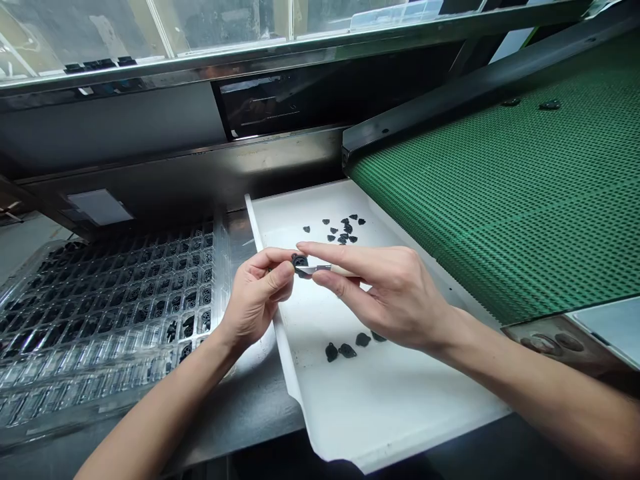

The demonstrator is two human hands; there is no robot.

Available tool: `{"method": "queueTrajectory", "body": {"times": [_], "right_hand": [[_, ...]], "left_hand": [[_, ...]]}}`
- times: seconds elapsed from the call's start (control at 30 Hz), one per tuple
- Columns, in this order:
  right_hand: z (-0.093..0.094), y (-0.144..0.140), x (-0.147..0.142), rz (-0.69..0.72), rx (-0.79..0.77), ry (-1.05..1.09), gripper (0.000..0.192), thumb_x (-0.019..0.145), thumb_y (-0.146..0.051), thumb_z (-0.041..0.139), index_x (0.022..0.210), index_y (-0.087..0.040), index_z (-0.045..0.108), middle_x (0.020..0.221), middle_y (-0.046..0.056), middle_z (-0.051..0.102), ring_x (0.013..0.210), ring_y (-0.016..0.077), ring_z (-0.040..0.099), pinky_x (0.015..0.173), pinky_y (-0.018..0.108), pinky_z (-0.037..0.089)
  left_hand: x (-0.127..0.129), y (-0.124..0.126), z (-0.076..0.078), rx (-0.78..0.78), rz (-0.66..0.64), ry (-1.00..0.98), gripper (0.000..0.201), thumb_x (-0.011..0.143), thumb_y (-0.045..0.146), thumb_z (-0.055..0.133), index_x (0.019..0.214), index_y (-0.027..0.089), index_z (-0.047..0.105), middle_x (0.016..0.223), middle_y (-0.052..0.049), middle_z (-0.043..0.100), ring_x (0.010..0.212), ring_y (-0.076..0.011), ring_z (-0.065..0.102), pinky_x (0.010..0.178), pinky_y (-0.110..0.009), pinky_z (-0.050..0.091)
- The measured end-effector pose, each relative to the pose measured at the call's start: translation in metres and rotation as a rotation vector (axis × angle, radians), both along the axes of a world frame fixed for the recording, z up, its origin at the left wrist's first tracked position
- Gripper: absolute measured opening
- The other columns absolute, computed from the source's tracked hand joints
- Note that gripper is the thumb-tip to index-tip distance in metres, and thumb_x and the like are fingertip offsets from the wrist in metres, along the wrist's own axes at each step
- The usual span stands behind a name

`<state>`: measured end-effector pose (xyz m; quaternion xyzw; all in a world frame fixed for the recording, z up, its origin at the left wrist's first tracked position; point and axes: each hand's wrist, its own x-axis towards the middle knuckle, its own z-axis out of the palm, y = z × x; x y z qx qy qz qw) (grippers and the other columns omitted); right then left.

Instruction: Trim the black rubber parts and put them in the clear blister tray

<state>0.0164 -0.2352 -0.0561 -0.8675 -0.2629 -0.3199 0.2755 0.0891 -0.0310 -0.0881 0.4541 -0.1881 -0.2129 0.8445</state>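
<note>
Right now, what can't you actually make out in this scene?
- Small black part, head view: mostly hidden by the left hand fingertips; shape unclear.
- Thin tool in the right hand: its rear covered by fingers.
- Loose black parts on the white tray: too small for detail.
- Clear compartment tray: cut off at the left edge.

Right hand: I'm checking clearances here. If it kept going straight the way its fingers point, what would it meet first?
The right hand points leftward, so it would first meet the small black part pinched by the left hand, which its fingertips already seem to touch, though depth is unclear.
</note>
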Motion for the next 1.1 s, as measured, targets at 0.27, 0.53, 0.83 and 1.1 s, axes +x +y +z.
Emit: {"method": "queueTrajectory", "body": {"times": [0.27,0.53,0.83,1.1], "right_hand": [[0.001,-0.003,0.001,0.013,0.012,0.012,0.032,0.110,-0.021,0.070,0.141,-0.014,0.076,0.123,0.002,0.079,0.091,0.0090,0.078,0.073,0.024,0.054],[0.007,-0.005,0.000,-0.055,0.044,0.030,0.043,0.113,-0.025,0.066,0.152,-0.006,0.068,0.076,-0.003,0.066,0.061,0.0070,0.052,0.064,0.027,0.044],[0.007,-0.002,-0.003,0.019,0.091,-0.038,0.034,0.113,-0.021,0.065,0.142,-0.004,0.068,0.074,-0.003,0.056,0.062,0.0066,0.045,0.064,0.025,0.044],[0.004,0.012,-0.007,0.070,-0.120,-0.241,0.031,0.102,-0.026,0.083,0.129,-0.018,0.070,0.098,0.002,0.077,0.067,0.0109,0.061,0.061,0.031,0.046]], "left_hand": [[0.001,0.001,0.000,0.002,-0.027,-0.025,0.022,0.086,0.038,0.097,0.096,0.021,0.087,0.077,-0.006,0.070,0.053,-0.0008,0.036,0.052,-0.014,0.027],[0.000,0.004,0.001,0.023,-0.059,-0.044,0.021,0.092,0.039,0.090,0.103,0.021,0.085,0.087,-0.007,0.072,0.056,-0.0006,0.037,0.054,-0.015,0.024],[-0.013,0.000,0.014,0.012,0.025,0.079,0.024,0.097,0.037,0.080,0.106,0.015,0.072,0.093,-0.004,0.069,0.056,-0.0020,0.035,0.054,-0.017,0.024],[-0.030,-0.009,0.014,-0.047,0.102,0.210,0.016,0.108,0.032,0.063,0.106,0.016,0.060,0.094,-0.003,0.064,0.061,-0.0055,0.041,0.058,-0.021,0.033]]}}
